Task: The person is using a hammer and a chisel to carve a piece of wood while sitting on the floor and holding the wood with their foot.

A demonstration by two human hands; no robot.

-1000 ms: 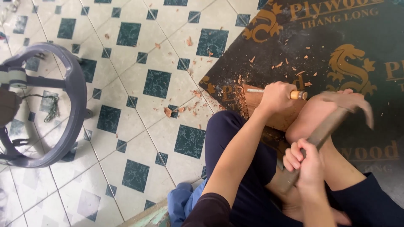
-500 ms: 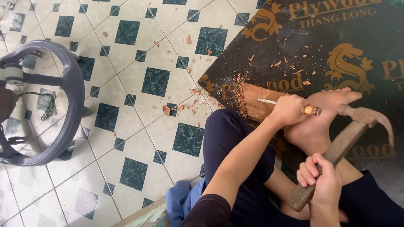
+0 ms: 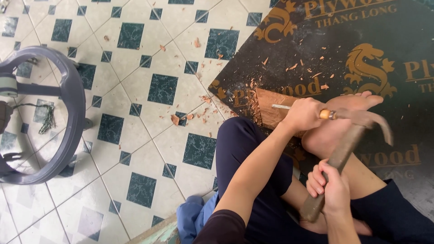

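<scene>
Rough raw-wood block [image 3: 271, 110]; worn wooden hammer handle [image 3: 334, 167]; glossy tiled floor [image 3: 149, 135]; matt dark plywood sheet [image 3: 361, 54]

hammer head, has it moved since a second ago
Yes. The hammer has swung down from beyond the bare foot onto the chisel butt, over the foot; right hand grips its handle.

Grey plastic ring frame [image 3: 68, 113] on tiled floor [image 3: 149, 58]; blue cloth [image 3: 194, 219].

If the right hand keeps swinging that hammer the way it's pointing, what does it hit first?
Most likely the chisel's handle end, held by the left hand against the wood block. The right hand has the hammer head right at it; the bare foot lies close behind, depth unclear.
</scene>
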